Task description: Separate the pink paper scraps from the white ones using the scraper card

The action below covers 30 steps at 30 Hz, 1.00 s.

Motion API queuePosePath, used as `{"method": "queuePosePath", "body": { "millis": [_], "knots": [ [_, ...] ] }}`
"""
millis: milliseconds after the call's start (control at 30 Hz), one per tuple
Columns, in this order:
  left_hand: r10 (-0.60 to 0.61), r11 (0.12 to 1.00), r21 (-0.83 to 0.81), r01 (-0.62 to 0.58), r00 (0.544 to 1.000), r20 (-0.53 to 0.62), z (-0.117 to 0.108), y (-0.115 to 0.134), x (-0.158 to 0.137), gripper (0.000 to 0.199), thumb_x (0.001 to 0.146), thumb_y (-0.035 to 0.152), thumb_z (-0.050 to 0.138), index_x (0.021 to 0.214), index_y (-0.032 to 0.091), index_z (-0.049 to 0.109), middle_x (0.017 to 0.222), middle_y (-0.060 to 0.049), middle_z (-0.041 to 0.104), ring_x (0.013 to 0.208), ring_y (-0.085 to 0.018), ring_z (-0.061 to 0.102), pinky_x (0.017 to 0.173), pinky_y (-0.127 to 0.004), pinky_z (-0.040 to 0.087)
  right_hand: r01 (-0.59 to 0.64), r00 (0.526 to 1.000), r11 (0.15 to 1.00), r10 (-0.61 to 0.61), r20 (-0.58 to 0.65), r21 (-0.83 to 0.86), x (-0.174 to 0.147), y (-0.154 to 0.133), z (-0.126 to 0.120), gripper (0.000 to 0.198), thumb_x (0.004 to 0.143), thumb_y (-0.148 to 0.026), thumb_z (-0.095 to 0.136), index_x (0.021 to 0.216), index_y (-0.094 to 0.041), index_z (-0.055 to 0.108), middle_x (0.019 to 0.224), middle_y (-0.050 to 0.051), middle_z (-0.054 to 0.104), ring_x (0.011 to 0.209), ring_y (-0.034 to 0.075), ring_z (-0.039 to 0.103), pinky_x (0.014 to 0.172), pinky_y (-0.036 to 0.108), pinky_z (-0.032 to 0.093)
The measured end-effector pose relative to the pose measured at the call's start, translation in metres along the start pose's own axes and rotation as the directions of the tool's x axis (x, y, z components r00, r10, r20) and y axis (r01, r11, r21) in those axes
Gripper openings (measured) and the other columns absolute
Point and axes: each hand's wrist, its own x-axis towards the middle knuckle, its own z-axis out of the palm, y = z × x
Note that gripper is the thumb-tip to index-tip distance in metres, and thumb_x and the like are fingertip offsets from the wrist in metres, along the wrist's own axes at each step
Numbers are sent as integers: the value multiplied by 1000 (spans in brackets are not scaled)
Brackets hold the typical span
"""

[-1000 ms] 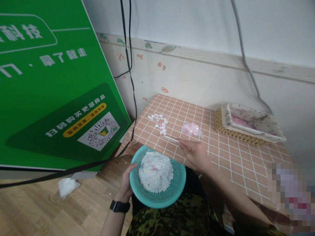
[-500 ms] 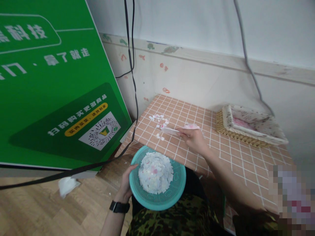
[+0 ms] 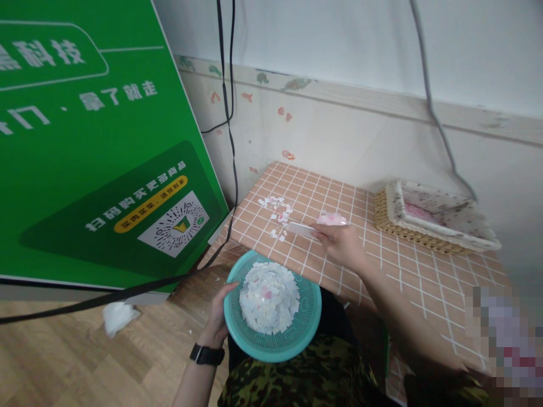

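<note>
My left hand (image 3: 219, 312) grips the rim of a round turquoise plastic basket (image 3: 307, 333), thumb over the edge, just below the table's front edge. A heap of small white paper scraps (image 3: 267, 302) fills the middle of the basket, with a pinkish spot near its top. Over the table, my right hand (image 3: 339, 242) is closed on a thin, flat white strip (image 3: 301, 229) that points left toward loose paper scraps (image 3: 282, 216) on the tabletop. Whether the strip is card or plastic I cannot make out. Behind that hand lies a pink-and-white packet (image 3: 332, 219).
The table (image 3: 399, 282) wears a brown cloth with white grid lines. A lined wicker basket (image 3: 424, 237) stands at its back right. To the left rises a green printed panel (image 3: 106, 169), and a black cable (image 3: 232, 186) hangs before it. White plastic (image 3: 120, 317) lies on the floor.
My right hand and the strip have moved slightly right, away from the scraps. More of the packet and the loose scraps shows. My left hand keeps its hold on the turquoise basket.
</note>
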Motion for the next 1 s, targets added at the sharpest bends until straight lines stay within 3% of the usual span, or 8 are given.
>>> {"method": "queuePosePath", "body": {
  "millis": [100,367,500,600,800,1000],
  "knots": [
    [7,1000,1,-7,1000,11,-2,-1,1,16,68,22,68,77,10,72,71,-9,75,65,-25,69,69,-37,54,16,1000,1000,-16,-9,-7,-1,-4,0,28,88,-27,49,106,-25,70,80,3,73,63,16,64,59,27,45],
    [0,1000,11,0,1000,28,-5,-1,3,17,70,23,67,80,10,73,75,-10,76,68,-26,70,72,-37,54,53,992,998,-56,110,33,-6,-13,0,27,88,-24,49,103,-23,71,75,4,72,58,14,61,56,26,42],
    [20,1000,1,-20,999,35,-6,-2,3,16,70,23,67,79,10,73,74,-9,76,67,-25,69,71,-37,54,38,999,994,-36,23,-101,-3,-7,-3,29,88,-25,48,105,-23,71,75,6,72,62,18,63,57,28,43],
    [10,1000,3,-10,1000,17,-5,-1,3,14,70,21,67,77,10,73,72,-9,75,65,-24,69,70,-35,54,20,1000,996,-22,-16,-84,-2,-11,0,29,89,-26,47,107,-24,69,82,5,73,68,18,65,60,28,45],
    [-24,1000,-7,25,999,47,-2,0,1,18,72,21,64,81,8,73,74,-11,76,65,-24,69,70,-35,54,80,991,997,-78,106,-14,5,-29,8,31,91,-24,43,112,-22,66,78,4,72,62,15,64,57,26,42],
    [-17,1000,-17,18,999,41,1,1,-2,14,72,20,64,77,10,72,70,-9,75,62,-22,69,67,-33,54,169,967,983,-180,182,77,18,-24,-6,27,89,-24,49,106,-27,70,90,2,73,76,16,67,64,26,44]
  ]
}}
